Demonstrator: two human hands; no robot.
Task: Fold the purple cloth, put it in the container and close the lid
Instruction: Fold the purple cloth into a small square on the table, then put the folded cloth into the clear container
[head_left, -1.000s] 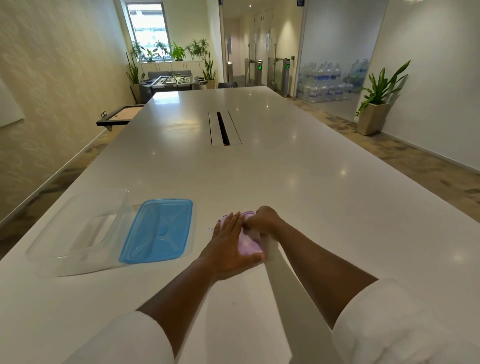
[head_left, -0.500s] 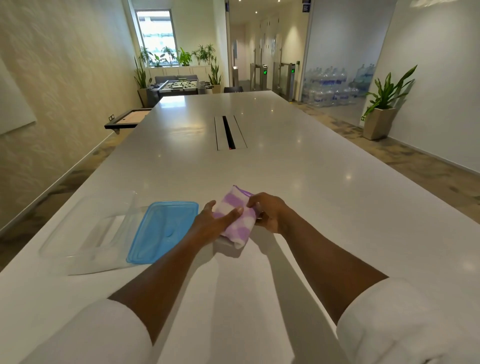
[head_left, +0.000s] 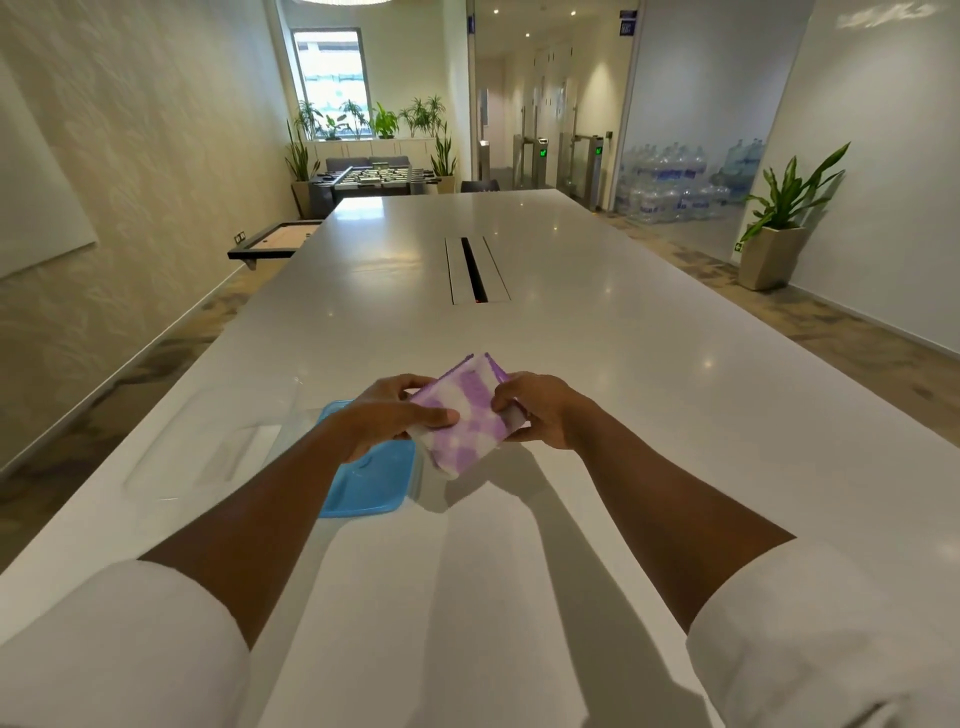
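Note:
The purple-and-white cloth (head_left: 464, 415) is folded into a small thick square and held up above the table. My left hand (head_left: 387, 415) grips its left side, thumb on top. Its right edge is pinched by my right hand (head_left: 540, 410). Under my left forearm lies the blue lid (head_left: 371, 483), flat on the table and partly hidden. Left of the lid stands the clear plastic container (head_left: 218, 447), open, with nothing inside.
A long white table (head_left: 597, 364) stretches away from me, with a cable slot (head_left: 474, 270) in its middle. The table's left edge runs close beside the container. A potted plant (head_left: 779, 223) stands on the floor at the right.
Both hands lifted the folded cloth off the table and raised it, shifting slightly left over the lid's right edge. The camera view tilted up.

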